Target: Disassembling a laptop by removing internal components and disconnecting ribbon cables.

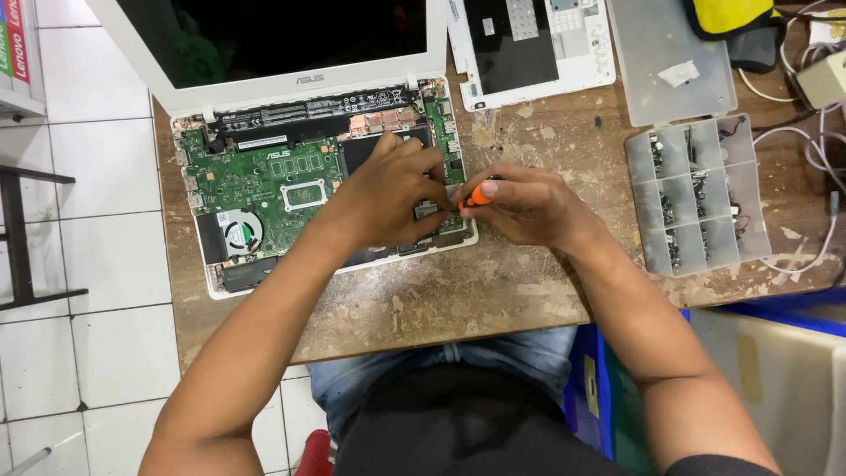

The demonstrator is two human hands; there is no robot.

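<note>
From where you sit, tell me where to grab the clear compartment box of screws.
Grip the compartment box by its near long edge, coming from the table's front. Probably keep it level: its compartments lie open, with the hinged lid folded back on the far side, and cables crowd its right.

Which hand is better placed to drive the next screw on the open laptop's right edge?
Probably the right hand: it already grips the orange screwdriver, tip near the laptop board's right edge. The left hand rests on the board, steadying it.
</note>
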